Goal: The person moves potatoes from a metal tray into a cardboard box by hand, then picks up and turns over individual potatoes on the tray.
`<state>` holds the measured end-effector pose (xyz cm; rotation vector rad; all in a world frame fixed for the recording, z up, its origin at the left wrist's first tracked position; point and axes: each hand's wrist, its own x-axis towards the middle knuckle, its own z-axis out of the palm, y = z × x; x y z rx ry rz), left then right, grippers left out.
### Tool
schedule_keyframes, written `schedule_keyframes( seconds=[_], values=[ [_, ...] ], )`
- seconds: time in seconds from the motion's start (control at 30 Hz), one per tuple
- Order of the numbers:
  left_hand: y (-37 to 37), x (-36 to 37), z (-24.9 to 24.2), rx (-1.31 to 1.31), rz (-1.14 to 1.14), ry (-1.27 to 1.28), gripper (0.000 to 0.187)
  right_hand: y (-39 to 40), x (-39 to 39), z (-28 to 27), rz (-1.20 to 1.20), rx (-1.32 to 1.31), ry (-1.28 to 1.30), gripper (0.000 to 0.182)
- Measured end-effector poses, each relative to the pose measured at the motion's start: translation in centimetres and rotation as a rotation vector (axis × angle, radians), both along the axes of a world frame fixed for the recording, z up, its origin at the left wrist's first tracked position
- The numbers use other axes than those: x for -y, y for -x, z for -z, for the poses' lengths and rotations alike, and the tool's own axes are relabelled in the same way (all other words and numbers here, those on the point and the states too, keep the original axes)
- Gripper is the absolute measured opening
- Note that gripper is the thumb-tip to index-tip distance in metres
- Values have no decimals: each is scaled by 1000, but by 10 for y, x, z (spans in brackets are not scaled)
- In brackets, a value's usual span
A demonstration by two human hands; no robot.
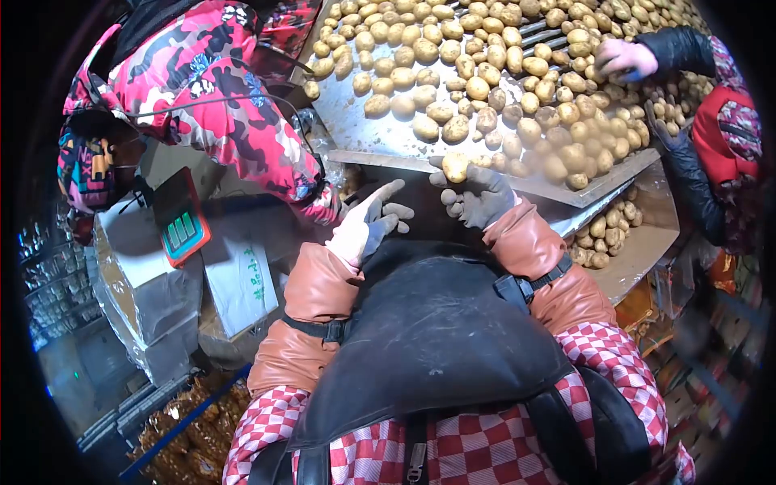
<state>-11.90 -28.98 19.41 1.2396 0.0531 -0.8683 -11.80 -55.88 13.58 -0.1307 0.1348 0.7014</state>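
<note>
My right hand (485,196), in a grey glove, grips a potato (455,167) at the near edge of the metal sorting table (364,158). Apart from it, to the left, is my left hand (372,220), also gloved, with fingers spread and nothing in them. Many loose potatoes (457,128) cover the table, thickest toward the far right. Below both hands lies the dark apron (436,323) over my lap.
At the left a co-worker in a pink camouflage jacket (202,81) bends over boxes (153,291) and a scale with a green display (182,230). Another person's gloved hand (626,58) reaches over potatoes at the right. A cardboard box of potatoes (638,250) stands under the table's right side.
</note>
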Motion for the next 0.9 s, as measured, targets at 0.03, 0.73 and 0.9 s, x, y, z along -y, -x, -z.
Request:
schedule_keyframes(
  seconds=[0.03,0.73,0.9],
  values=[
    [1,0,-2,-11,27,-30,68,-2,-1,0,-6,11,-10,60],
    [16,-174,-15,300,59,-540,48,-55,-164,-18,6,323,110,54],
    [29,-241,-47,655,-120,-976,51,-70,-182,-18,7,251,409,62]
  ],
)
